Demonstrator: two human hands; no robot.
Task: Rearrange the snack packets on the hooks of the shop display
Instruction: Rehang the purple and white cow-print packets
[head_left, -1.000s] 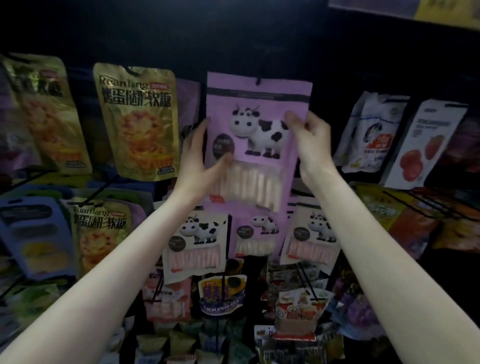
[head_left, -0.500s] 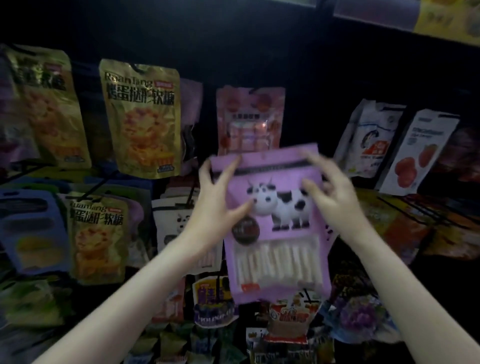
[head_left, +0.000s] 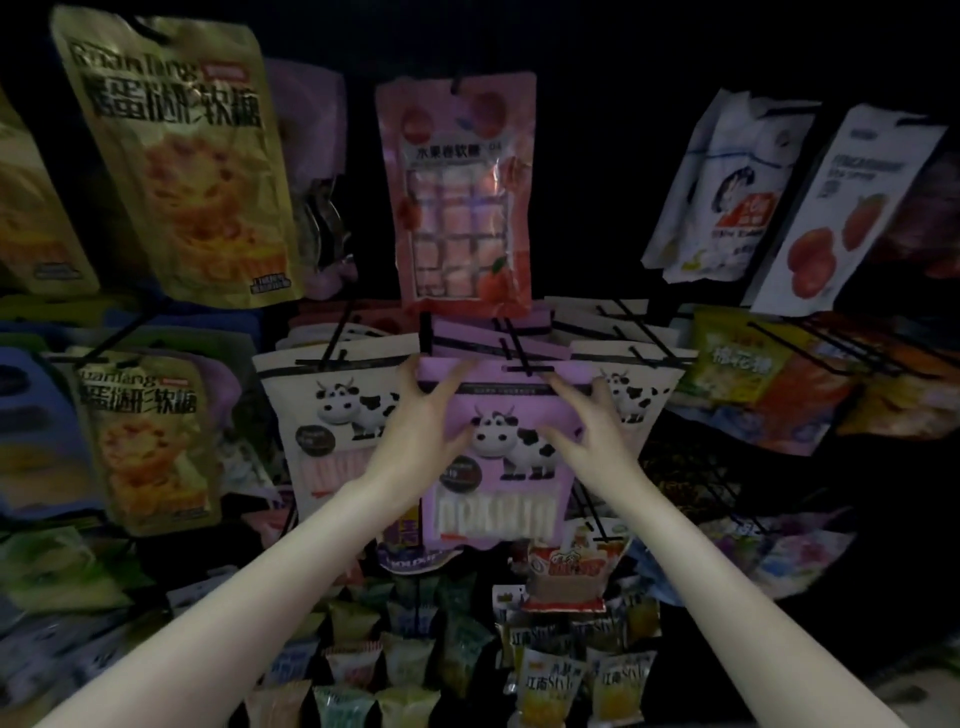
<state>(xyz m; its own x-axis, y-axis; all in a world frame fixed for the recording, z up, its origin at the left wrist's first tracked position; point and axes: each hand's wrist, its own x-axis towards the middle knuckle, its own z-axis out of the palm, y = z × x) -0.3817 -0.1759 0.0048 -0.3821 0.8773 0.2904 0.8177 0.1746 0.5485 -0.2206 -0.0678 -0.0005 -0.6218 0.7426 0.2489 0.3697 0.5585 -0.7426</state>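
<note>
**Purple cow packet brought down to the middle hook row**

Head view: A second ago the purple cow packet (head_left: 498, 447) hung high in the centre of the frame, on the upper hook, with a hand at each side. Half a second ago it was off that hook and on its way down, baring the pink fruit-candy packet (head_left: 460, 202) behind it. Now it sits at centre frame, in the middle row. Its top edge is level with a black hook (head_left: 522, 358) that already carries more purple packets behind it, and the hook's tip shows right at the packet's hang hole.

The left hand (head_left: 415, 441) has its fingers curled over the packet's upper left corner, thumb on the front. The right hand (head_left: 597, 431) grips the upper right edge in the same way. White cow packets (head_left: 337, 415) flank it on the neighbouring hooks to the left and right.

My reading is that the packet has been moved to join its own kind. Whether the hole is fully threaded I cannot tell. If it is not, a short push along the wire is what remains.
</note>
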